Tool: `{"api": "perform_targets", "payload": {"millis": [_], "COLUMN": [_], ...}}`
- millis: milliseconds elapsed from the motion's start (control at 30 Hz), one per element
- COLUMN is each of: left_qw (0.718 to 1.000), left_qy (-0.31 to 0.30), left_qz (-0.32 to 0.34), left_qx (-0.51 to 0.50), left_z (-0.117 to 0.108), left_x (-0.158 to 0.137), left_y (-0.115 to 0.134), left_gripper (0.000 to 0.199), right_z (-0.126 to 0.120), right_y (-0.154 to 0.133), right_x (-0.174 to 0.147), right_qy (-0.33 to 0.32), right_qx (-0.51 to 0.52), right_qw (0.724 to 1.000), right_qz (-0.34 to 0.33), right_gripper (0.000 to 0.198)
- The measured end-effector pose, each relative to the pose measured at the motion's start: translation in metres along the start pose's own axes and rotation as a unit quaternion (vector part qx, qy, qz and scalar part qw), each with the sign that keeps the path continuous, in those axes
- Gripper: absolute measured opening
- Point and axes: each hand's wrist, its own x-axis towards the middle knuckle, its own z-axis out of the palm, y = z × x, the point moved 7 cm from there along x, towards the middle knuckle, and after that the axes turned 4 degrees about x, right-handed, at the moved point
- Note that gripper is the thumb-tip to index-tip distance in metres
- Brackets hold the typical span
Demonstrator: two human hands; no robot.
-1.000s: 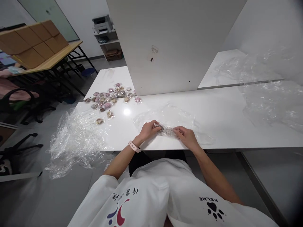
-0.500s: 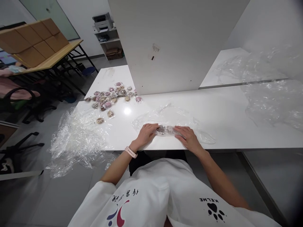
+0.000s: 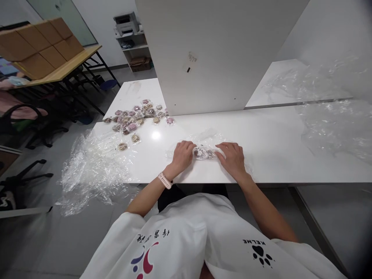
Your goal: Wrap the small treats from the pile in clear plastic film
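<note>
A clear plastic-wrapped bundle [image 3: 204, 153] with dark brown pieces inside lies on the white table in front of me. My left hand [image 3: 182, 158] grips its left end, fingers curled over the film. At the right end my right hand [image 3: 232, 159] presses with bent fingers and thumb. Loose clear film [image 3: 207, 135] spreads beyond the bundle and out past both hands. The undersides of my fingers are hidden.
Several small wrapped pieces [image 3: 132, 126], brown, pink and tan, lie at the table's left. Crumpled clear plastic [image 3: 93, 170] hangs over the left edge, and more film [image 3: 334, 120] lies at the right. A tall white panel [image 3: 217, 58] stands behind the table [image 3: 279, 155].
Both hands have moved forward, away from my body, and the bundle has rolled with them. Less loose film now lies flat beyond it.
</note>
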Motion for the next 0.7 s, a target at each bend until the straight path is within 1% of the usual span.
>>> {"api": "perform_targets", "payload": {"millis": [67, 100, 133, 200, 233, 267, 333, 367, 400, 433, 467, 500, 533, 567, 633, 667, 700], "left_qw": [0.996, 0.994, 0.993, 0.995, 0.997, 0.999, 0.993, 0.98, 0.964, 0.946, 0.928, 0.906, 0.878, 0.842, 0.762, 0.73, 0.713], "left_qy": [-0.035, -0.05, -0.06, -0.068, -0.06, -0.04, 0.026, 0.059, 0.082, 0.09, 0.085, 0.074, 0.064, 0.059, 0.067, 0.077, 0.087], "left_qz": [0.077, 0.095, 0.098, 0.075, 0.046, 0.003, -0.118, -0.188, -0.253, -0.307, -0.349, -0.38, -0.4, -0.409, -0.402, -0.392, -0.379], "left_qx": [-0.005, -0.003, 0.001, 0.001, 0.0, 0.003, 0.008, 0.003, -0.014, -0.048, -0.101, -0.172, -0.257, -0.346, -0.503, -0.554, -0.584], "left_z": [0.006, 0.01, 0.013, 0.015, 0.013, 0.009, -0.007, -0.016, -0.023, -0.026, -0.026, -0.023, -0.018, -0.012, -0.002, 0.001, 0.002], "left_x": [-0.015, -0.021, -0.024, -0.026, -0.026, -0.026, -0.03, -0.035, -0.043, -0.05, -0.056, -0.06, -0.062, -0.061, -0.053, -0.047, -0.04], "left_y": [0.008, 0.006, 0.0, -0.02, -0.032, -0.046, -0.074, -0.086, -0.096, -0.103, -0.107, -0.109, -0.108, -0.105, -0.094, -0.088, -0.081], "left_gripper": [0.047, 0.053, 0.056, 0.057, 0.052, 0.046, 0.036, 0.038, 0.044, 0.05, 0.052, 0.05, 0.046, 0.044, 0.044, 0.045, 0.047], "right_z": [0.005, 0.009, 0.013, 0.02, 0.022, 0.024, 0.026, 0.026, 0.026, 0.026, 0.026, 0.026, 0.025, 0.025, 0.025, 0.025, 0.024], "right_y": [-0.008, -0.011, -0.012, -0.01, -0.007, -0.005, -0.002, -0.002, -0.001, -0.001, -0.001, -0.001, -0.001, -0.001, -0.001, 0.0, 0.0], "right_x": [-0.012, -0.017, -0.022, -0.028, -0.028, -0.028, -0.026, -0.024, -0.023, -0.022, -0.021, -0.021, -0.021, -0.021, -0.021, -0.022, -0.022], "right_qy": [-0.031, -0.051, -0.069, -0.086, -0.089, -0.092, -0.093, -0.092, -0.09, -0.088, -0.086, -0.086, -0.085, -0.085, -0.084, -0.082, -0.081], "right_qx": [0.024, 0.033, 0.038, 0.041, 0.04, 0.039, 0.039, 0.039, 0.039, 0.039, 0.039, 0.039, 0.04, 0.042, 0.046, 0.048, 0.048], "right_qw": [0.998, 0.997, 0.995, 0.994, 0.994, 0.994, 0.994, 0.994, 0.994, 0.995, 0.995, 0.995, 0.995, 0.995, 0.995, 0.995, 0.995], "right_qz": [-0.038, -0.051, -0.06, -0.059, -0.053, -0.048, -0.041, -0.039, -0.038, -0.037, -0.036, -0.035, -0.034, -0.032, -0.031, -0.03, -0.03], "right_gripper": [0.033, 0.034, 0.037, 0.041, 0.042, 0.042, 0.041, 0.04, 0.039, 0.039, 0.039, 0.038, 0.038, 0.038, 0.038, 0.038, 0.037]}}
